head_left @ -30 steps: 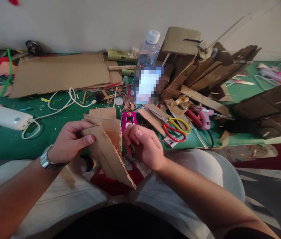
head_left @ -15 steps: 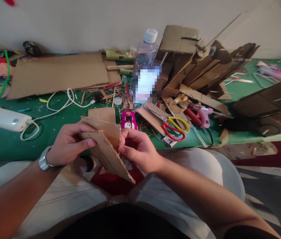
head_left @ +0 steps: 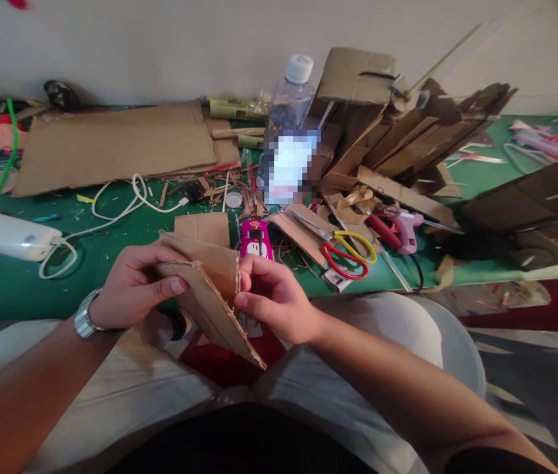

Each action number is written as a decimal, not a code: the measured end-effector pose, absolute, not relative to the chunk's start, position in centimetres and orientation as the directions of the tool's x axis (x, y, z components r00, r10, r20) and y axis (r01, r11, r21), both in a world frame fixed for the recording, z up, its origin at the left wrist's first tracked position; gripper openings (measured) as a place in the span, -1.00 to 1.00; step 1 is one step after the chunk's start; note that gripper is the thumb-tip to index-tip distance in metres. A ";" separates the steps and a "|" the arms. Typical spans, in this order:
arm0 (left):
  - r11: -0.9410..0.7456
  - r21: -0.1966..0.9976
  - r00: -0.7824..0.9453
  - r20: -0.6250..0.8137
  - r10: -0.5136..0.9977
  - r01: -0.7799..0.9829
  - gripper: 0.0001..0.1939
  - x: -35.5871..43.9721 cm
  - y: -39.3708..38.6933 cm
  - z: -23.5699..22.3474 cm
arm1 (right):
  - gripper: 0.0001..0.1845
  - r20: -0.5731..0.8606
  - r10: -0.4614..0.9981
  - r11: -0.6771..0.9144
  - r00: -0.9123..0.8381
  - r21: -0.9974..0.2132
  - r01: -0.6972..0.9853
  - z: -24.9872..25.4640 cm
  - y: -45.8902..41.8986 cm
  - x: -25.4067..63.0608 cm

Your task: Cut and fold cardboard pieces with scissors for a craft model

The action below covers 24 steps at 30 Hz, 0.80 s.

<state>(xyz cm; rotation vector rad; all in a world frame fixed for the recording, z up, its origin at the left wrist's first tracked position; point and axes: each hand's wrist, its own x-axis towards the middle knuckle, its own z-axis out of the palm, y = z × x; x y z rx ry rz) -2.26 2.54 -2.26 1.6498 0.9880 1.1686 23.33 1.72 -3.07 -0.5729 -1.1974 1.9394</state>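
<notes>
Over my lap at the table's front edge I hold a folded piece of cardboard [head_left: 210, 309], its two flaps standing apart in a V with ragged cut edges. My left hand [head_left: 143, 286] is closed on its left side, thumb on the near flap and the other fingers hidden behind. My right hand [head_left: 276, 299] pinches the right edge of the far flap between thumb and fingers. Just behind the piece lie a flat cardboard scrap [head_left: 202, 227] and a pink object with a printed face [head_left: 256, 242].
Scissors [head_left: 348, 253] with red and yellow handles and a pink glue gun [head_left: 405, 230] lie to the right. A plastic bottle [head_left: 291, 99] stands behind a blurred bright screen [head_left: 289, 168]. Left are a large cardboard sheet [head_left: 116, 145] and a white power bank [head_left: 12, 236] with its cable.
The folded cardboard has tilted slightly, its lower tip moving a little down and left. Both hands keep their hold on it.
</notes>
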 end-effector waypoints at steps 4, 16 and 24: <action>-0.307 0.948 0.252 0.278 0.927 0.083 -0.88 -2.6 2.5 -2.7 | -0.59 0.027 0.807 -0.260 -0.590 -0.880 -0.396 -3.1 1.8 23.3; -0.464 0.871 0.325 0.396 0.859 0.163 -0.74 -2.6 2.9 -2.2 | -0.60 0.014 0.768 -0.224 -0.640 -0.930 -0.290 -2.9 1.7 23.5; -0.523 0.837 0.431 0.416 0.801 0.164 -0.78 -2.9 3.3 -1.7 | -0.74 0.030 0.754 -0.262 -0.656 -0.903 -0.342 -2.7 1.9 23.6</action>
